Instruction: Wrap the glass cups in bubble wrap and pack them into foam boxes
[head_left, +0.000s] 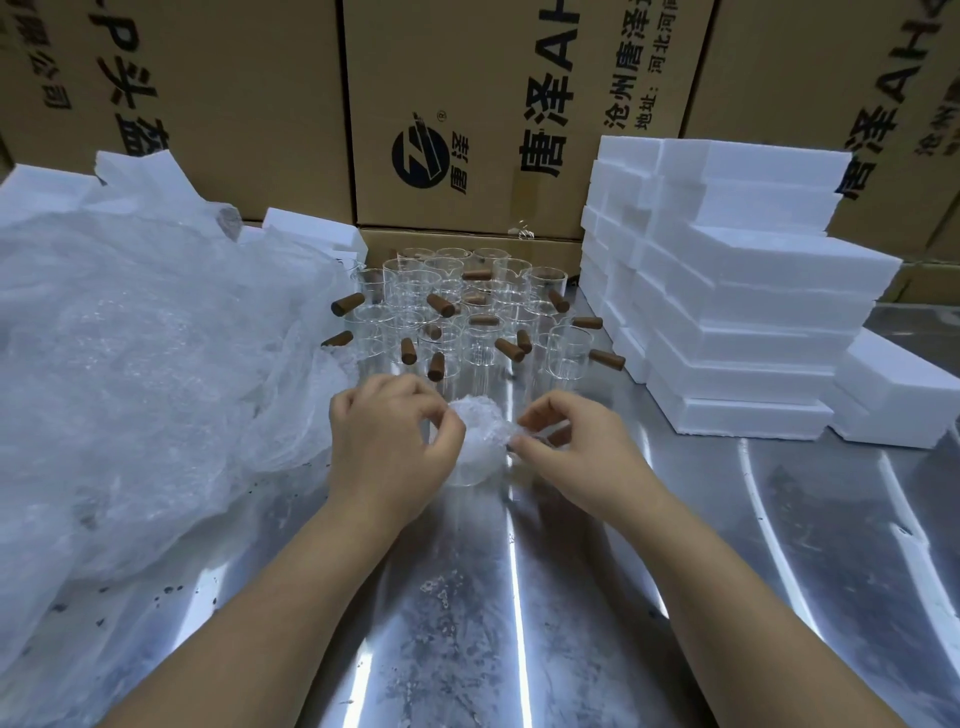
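A glass cup wrapped in bubble wrap sits on the steel table between my hands. My left hand grips its left side with curled fingers. My right hand pinches the loose end of the wrap on its right side. Behind it stand several bare glass cups with brown wooden handles. White foam boxes are stacked at the right.
A big heap of bubble wrap covers the table's left side, with foam pieces behind it. Cardboard cartons form a wall at the back. The steel table stretches toward me.
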